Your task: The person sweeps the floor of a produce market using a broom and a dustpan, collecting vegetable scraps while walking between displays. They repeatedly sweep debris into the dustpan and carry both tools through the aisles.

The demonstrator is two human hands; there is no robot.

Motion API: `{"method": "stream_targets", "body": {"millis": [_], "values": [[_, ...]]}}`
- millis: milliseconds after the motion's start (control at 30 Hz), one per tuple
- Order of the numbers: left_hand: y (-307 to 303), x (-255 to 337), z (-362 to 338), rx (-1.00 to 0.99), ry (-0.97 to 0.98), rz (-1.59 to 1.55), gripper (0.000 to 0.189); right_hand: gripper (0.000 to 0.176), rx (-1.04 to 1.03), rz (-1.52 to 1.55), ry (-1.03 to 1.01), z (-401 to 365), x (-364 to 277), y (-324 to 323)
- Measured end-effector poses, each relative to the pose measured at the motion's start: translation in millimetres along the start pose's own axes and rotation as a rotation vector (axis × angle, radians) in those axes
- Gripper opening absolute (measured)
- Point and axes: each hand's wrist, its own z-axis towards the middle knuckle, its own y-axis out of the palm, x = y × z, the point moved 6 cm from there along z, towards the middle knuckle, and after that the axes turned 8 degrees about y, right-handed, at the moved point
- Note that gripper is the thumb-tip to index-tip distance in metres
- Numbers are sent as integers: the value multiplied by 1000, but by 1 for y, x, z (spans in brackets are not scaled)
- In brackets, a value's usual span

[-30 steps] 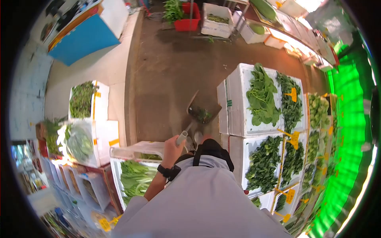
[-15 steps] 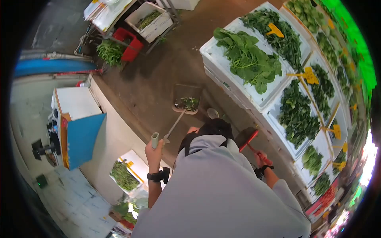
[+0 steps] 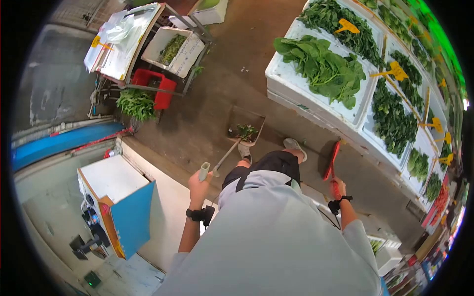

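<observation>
The left hand (image 3: 199, 187) is curled round the handle (image 3: 204, 171) of a dustpan (image 3: 247, 116), which sits ahead and to the right of that grip, with green scraps (image 3: 247, 131) inside. The right hand (image 3: 337, 189) is wrapped about a red broom (image 3: 334, 159), its head just ahead of the fingers; whether it touches the floor, I cannot tell. Beyond that grip lie spinach leaves (image 3: 323, 69) in a white box (image 3: 281, 69).
</observation>
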Motion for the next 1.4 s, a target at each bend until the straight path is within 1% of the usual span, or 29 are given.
{"method": "stream_targets", "body": {"millis": [67, 133, 200, 233, 300, 333, 367, 400, 433, 467, 500, 533, 633, 733, 833, 900, 967, 1100, 1200, 1267, 1367, 1400], "values": [[-19, -12, 31, -89, 103, 92, 22, 27, -14, 146, 107, -12, -10, 37], [-35, -26, 55, -141, 139, 110, 22, 22, 96, -168, -161, -22, -30, 64], [-56, -33, 83, -184, 198, 155, 22, 13, 85, -196, -181, -29, -37, 102], [-64, -36, 92, -203, 229, 180, 23, 7, 176, -362, -390, -41, -54, 123], [-74, -50, 100, -256, 255, 214, 23, 3, 24, -108, -61, -53, -62, 161], [-75, -57, 110, -274, 266, 221, 23, 2, 19, -128, -194, -62, -83, 177], [-74, -62, 121, -285, 279, 229, 23, 6, 124, -282, -451, -75, -108, 197], [-73, -63, 128, -276, 338, 231, 22, 9, 110, -270, -520, -85, -129, 214], [-72, -71, 136, -289, 337, 249, 22, 12, 94, -259, -589, -95, -151, 232], [-70, -80, 145, -301, 333, 269, 22, 14, 29, -267, -561, -97, -157, 250], [-66, -86, 150, -313, 330, 291, 22, 14, 31, -272, -583, -112, -181, 264], [-65, -80, 152, -321, 317, 280, 23, 13, 35, -317, -635, -117, -185, 281], [-64, -98, 163, -312, 389, 349, 24, 11, 14, -292, -716, -141, -211, 313], [-70, -106, 168, -319, 392, 409, 24, 10, -30, -198, -605, -161, -212, 319], [-76, -121, 173, -296, 414, 502, 24, 9, -74, -127, -598, -191, -213, 295], [-78, -122, 172, -291, 441, 525, 24, 8, -69, -89, -604, -211, -206, 277], [-75, -124, 173, -296, 463, 561, 24, 8, 40, -62, -678, -234, -201, 261], [-67, -124, 168, -308, 491, 631, 24, 9, 77, -85, -634, -260, -190, 226], [-55, -132, 171, -300, 492, 674, 22, 9, 186, -70, -595, -256, -173, 203], [-45, -134, 174, -332, 502, 702, 21, 8, 242, -73, -573, -248, -164, 194], [-25, -138, 183, -354, 504, 730, 19, 8, 257, -99, -413, -221, -150, 192], [-16, -140, 187, -351, 524, 735, 19, 7, 279, -100, -424, -210, -148, 193]]}}
